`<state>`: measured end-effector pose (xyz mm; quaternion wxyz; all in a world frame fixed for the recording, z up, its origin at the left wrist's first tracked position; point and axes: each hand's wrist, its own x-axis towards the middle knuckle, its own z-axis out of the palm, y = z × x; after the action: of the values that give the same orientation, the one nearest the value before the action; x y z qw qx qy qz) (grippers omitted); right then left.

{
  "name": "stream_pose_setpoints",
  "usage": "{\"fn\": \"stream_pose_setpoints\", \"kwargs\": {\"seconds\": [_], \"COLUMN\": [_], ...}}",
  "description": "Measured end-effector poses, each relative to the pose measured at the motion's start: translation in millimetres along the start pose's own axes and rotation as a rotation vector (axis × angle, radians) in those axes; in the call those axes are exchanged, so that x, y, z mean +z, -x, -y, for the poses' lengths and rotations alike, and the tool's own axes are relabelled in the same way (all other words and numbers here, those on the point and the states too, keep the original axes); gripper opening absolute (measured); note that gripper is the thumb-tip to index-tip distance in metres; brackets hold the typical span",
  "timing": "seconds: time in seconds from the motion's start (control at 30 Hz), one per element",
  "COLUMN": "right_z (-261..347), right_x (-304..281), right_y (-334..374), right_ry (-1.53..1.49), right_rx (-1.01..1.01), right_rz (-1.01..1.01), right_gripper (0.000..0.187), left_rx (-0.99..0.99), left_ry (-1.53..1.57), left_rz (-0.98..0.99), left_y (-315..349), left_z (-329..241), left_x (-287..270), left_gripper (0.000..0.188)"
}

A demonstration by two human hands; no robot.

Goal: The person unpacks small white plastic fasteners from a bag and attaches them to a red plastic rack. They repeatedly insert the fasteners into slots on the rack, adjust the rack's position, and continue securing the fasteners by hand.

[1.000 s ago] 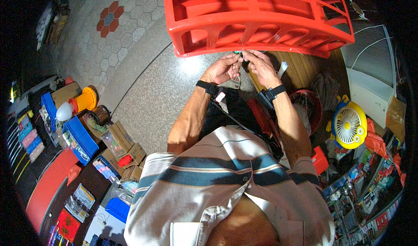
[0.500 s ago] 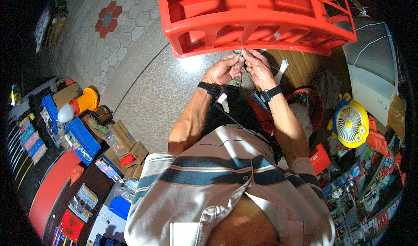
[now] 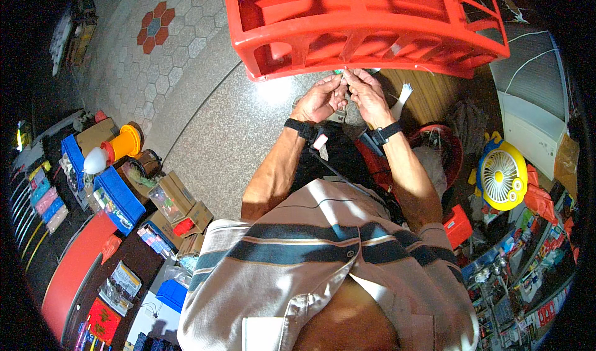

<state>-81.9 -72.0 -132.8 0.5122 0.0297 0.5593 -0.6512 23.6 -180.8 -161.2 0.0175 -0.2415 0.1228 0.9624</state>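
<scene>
Just in front of me, a red plastic rack (image 3: 372, 47) with slatted openings leans across the top of the view. My left hand (image 3: 321, 101) and my right hand (image 3: 369, 96) meet just under its near edge, thumbs and fingers pinched together. Something small and pale sits between the fingertips, too small to name. A speck of green shows by the fingertips at the rack's edge. Beside my right wrist, a bundle of thin white strips (image 3: 402, 99), like cable ties, stands with its ends fanned out.
A yellow and blue fan (image 3: 501, 176) stands to the right, near a red basin (image 3: 458, 158). On the left are cardboard boxes (image 3: 171, 199), blue bins (image 3: 119, 201) and a red-topped table (image 3: 77, 276). Packed goods (image 3: 496, 289) crowd the lower right.
My left hand and forearm have shifted very slightly right. Both hands keep their pinch below the rack, which has hardly moved.
</scene>
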Motion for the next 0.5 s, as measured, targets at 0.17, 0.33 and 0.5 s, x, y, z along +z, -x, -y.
{"fn": "stream_pose_setpoints", "kwargs": {"seconds": [0.17, 0.33, 0.5], "right_z": [0.6, 4.4, 2.6], "right_x": [-0.9, -0.8, -0.8], "right_y": [2.0, 7.7, 6.3], "right_ry": [0.088, 0.126, 0.057], "right_rx": [-0.048, -0.057, -0.063], "right_rz": [0.015, 0.004, 0.027], "right_gripper": [0.013, 0.01, 0.011], "left_rx": [0.038, 0.119, 0.221], "left_ry": [-0.024, -0.214, -0.504], "left_rz": [-0.009, -0.051, -0.094], "left_y": [0.2, 4.4, 16.4], "left_z": [-0.2, -0.4, -0.9], "left_x": [4.0, 8.2, 17.6], "left_gripper": [0.017, 0.017, 0.02]}}
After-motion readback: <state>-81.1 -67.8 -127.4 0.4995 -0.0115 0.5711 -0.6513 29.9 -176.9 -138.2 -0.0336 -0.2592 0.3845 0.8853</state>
